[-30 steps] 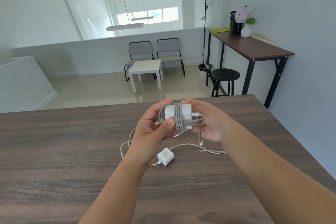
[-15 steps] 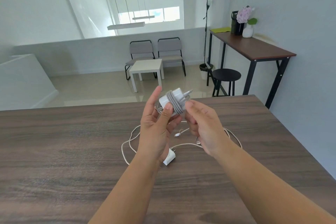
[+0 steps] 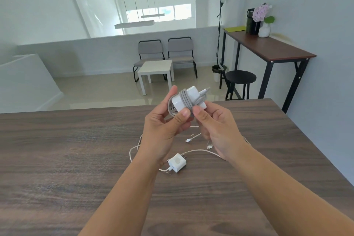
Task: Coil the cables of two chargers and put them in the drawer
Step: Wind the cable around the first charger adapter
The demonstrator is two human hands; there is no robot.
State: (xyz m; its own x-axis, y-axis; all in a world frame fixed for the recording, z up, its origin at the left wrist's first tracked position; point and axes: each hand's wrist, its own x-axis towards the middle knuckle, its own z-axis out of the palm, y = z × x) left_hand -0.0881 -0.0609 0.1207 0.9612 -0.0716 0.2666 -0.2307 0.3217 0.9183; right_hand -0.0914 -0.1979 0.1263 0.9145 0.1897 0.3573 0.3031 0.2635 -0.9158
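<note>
The big charger [image 3: 188,99], a white block with its grey cable [image 3: 185,102] wound in several turns around its middle, sits up in the air between my two hands, above the far half of the wooden counter [image 3: 76,159]. My left hand [image 3: 162,128] has its grip closed on the block, thumb pressed on the near face by the coil and fingers reaching up behind the left edge. My right hand [image 3: 214,128] has a narrow grip too, the thumb tip and fingers pinching the lower right corner of the block where the wound cable crosses it. The cable's plug end [image 3: 204,90] sticks out free past the upper right corner, pointing up and to the right. Below my hands the small charger [image 3: 177,163] lies flat on the counter, a little white cube with its prongs showing, just beside my left wrist. Its thin white cable [image 3: 201,151] is loose and uncoiled, looping out to the left of my left forearm and trailing off to the right under my right wrist, and a connector tip [image 3: 188,140] rests on the wood between my hands. From this head view I cannot tell exactly how the loose cable runs where my hands cover it.
</note>
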